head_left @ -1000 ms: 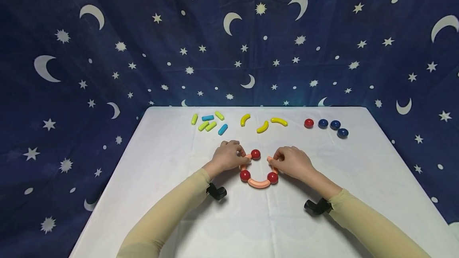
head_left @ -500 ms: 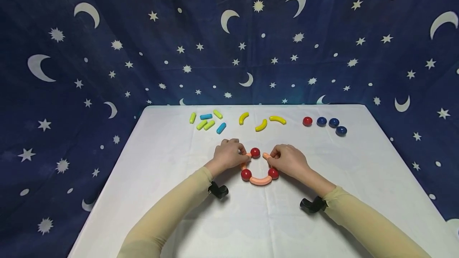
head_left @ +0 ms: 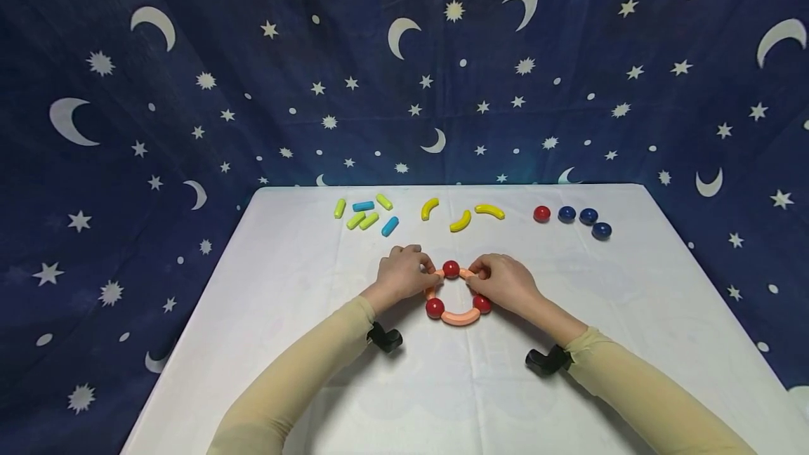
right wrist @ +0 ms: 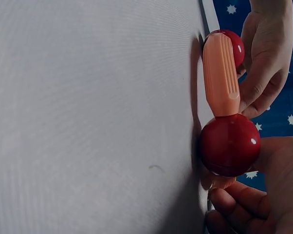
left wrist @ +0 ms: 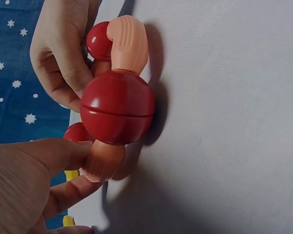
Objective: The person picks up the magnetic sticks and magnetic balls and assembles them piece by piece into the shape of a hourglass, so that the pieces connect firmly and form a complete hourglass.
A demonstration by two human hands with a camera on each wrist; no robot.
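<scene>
Three red balls and three orange curved rods form a ring at the middle of the table. My left hand (head_left: 404, 274) pinches the left curved rod (left wrist: 105, 161) between thumb and fingers, beside the front-left red ball (left wrist: 117, 107). On the other side, my right hand (head_left: 508, 281) pinches the right curved rod (right wrist: 222, 182), just past the front-right red ball (right wrist: 230, 145). That rod's far end meets the back red ball (head_left: 451, 269). The front curved rod (head_left: 461, 318) bridges the two nearer balls. My fingers partly hide both side rods.
Behind the ring lie several lime-green short rods (head_left: 369, 220), two blue short rods (head_left: 390, 226) and three yellow curved rods (head_left: 461, 221). At the back right are a loose red ball (head_left: 541, 214) and three dark blue balls (head_left: 588, 216). A starry cloth (head_left: 404, 90) hangs behind the white table (head_left: 404, 399).
My right hand has moved left, swinging the right curved rod's far end across to the back red ball and closing the gap. My left hand stays on its rod.
</scene>
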